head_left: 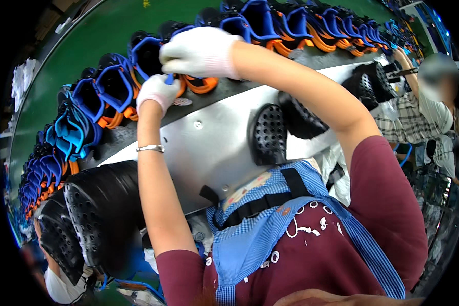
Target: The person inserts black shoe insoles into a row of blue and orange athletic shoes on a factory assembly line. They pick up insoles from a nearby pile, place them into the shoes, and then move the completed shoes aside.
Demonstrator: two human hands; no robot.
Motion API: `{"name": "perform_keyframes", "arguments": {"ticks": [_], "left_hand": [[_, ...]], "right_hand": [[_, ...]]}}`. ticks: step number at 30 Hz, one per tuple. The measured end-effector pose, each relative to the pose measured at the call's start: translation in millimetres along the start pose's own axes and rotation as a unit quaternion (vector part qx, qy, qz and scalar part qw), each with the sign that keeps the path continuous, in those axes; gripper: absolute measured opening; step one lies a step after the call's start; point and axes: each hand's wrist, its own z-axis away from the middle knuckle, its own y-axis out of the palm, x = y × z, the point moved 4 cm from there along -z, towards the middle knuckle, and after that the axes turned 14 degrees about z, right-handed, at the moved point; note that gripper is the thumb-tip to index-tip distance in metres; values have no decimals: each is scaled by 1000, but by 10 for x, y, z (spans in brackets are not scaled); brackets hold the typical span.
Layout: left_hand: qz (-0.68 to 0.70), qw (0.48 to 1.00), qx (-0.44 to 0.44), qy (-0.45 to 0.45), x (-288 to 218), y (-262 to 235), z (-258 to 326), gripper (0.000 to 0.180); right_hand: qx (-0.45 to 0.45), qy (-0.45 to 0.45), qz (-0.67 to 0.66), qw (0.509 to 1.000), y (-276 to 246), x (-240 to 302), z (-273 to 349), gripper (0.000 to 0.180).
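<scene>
Both my hands wear white knit gloves and meet over a row of black boots with blue linings and orange trim. My left hand (160,93) is closed, with a small blue tab (169,79) showing at its fingertips. Just above it, my right hand (201,51) has its fingers curled together, and what they hold, if anything, is hidden. Between and below the hands sits a boot with an orange edge (201,84), partly covered by the gloves. Directly left of them stands an open boot (147,53).
A bare metal plate (199,148) lies before me. On it rest black pieces with hole-dotted soles (269,133), and bigger ones (104,209) sit at the lower left. Behind the boot row runs a green surface (99,33). Other people work at far right (418,109) and lower left.
</scene>
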Motion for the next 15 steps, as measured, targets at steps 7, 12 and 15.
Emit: {"name": "perform_keyframes", "arguments": {"ticks": [7,12,15], "left_hand": [[2,965,-198,173,-63,-17,341,62],[-26,896,-348,274,-230,65,886,56],[31,906,-314,282,-438,212,1094,47]], "right_hand": [[3,185,-14,983,-418,-443,2386,36],[29,235,20,971,-118,-356,3144,53],[-2,241,13,970,-3,-389,3271,54]]}}
